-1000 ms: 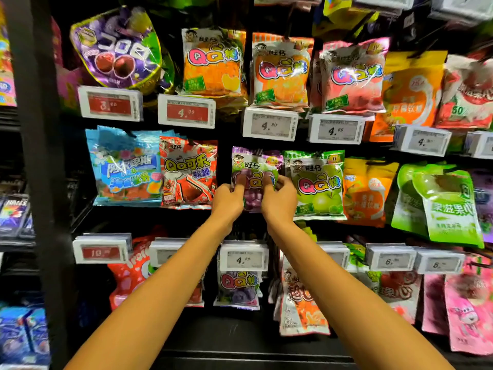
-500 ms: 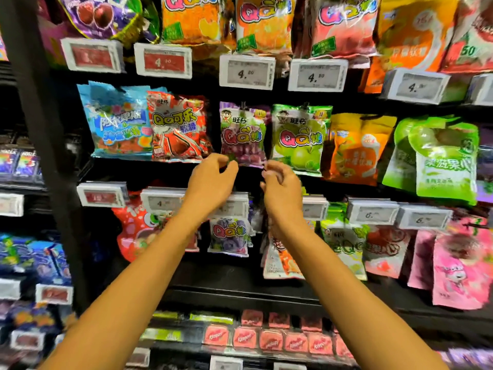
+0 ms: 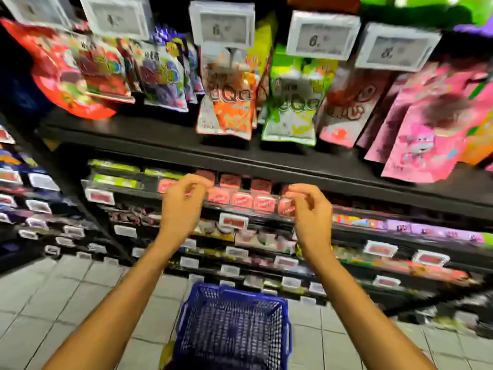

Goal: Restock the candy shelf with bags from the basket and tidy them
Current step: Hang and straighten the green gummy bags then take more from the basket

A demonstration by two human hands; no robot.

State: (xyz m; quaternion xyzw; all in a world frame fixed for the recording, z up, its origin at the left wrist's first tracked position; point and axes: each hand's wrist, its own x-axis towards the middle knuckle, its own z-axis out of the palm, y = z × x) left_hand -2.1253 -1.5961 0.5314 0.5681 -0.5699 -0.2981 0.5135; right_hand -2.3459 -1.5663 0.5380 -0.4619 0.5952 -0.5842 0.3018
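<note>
Before the shelf, left hand and right hand are held empty, fingers loosely curled, above the basket, likely for reaching in.

L hand | R hand: loose, empty; basket below; candy bags above

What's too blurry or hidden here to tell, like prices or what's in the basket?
All in the head view:
- Price tags: motion blur smears the digits.
- Orange bag and green bag: lettering blurred past reading.
- Blue basket: near end cut off by the bottom edge; contents cannot be told.
- Red packs on the lower shelf: small, blurred, partly behind the left hand and right hand.
</note>
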